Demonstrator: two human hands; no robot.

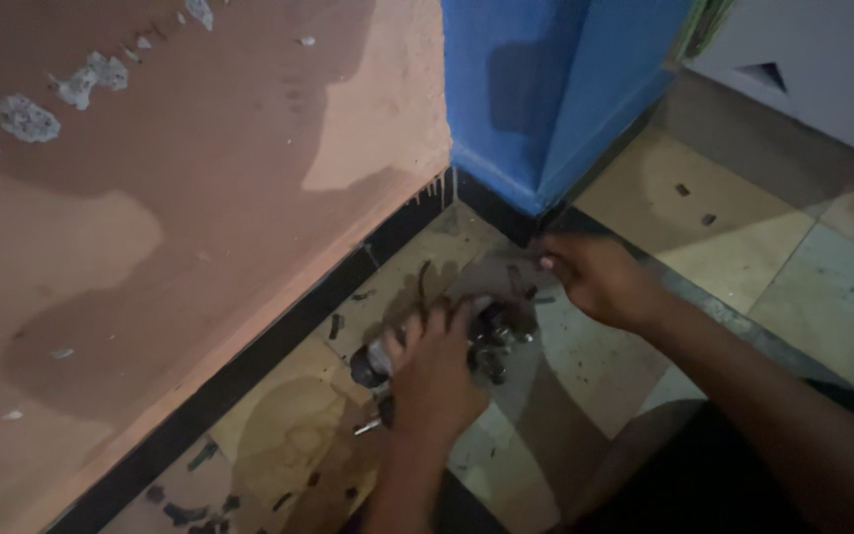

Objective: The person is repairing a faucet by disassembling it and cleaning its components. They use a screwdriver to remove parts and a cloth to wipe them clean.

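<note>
The left hand [434, 371] lies palm down on a dark, lumpy metal mechanical part [491, 341] that rests on the tiled floor [743, 227], its fingers curled over the top so that the part is clamped under them. A rounded, greyish metal end [372, 364] of the part sticks out just left of the knuckles, and a thin silver metal pin [368, 427] pokes out below the hand, near the wrist. More of the dark part shows to the right of the fingertips, between the two hands. The right hand [595, 282] reaches forward just beyond the part, its fingers bent and their tips down at the floor close to the black skirting [249, 366]; whether they pinch anything is too dim to tell. Beyond that hand stands a blue painted wall corner [536, 99], and to the left of the left hand rises a peach-coloured plastered wall [200, 198] with flaked patches. Small dark scraps [336, 326] lie scattered on the tiles about the hands.
</note>
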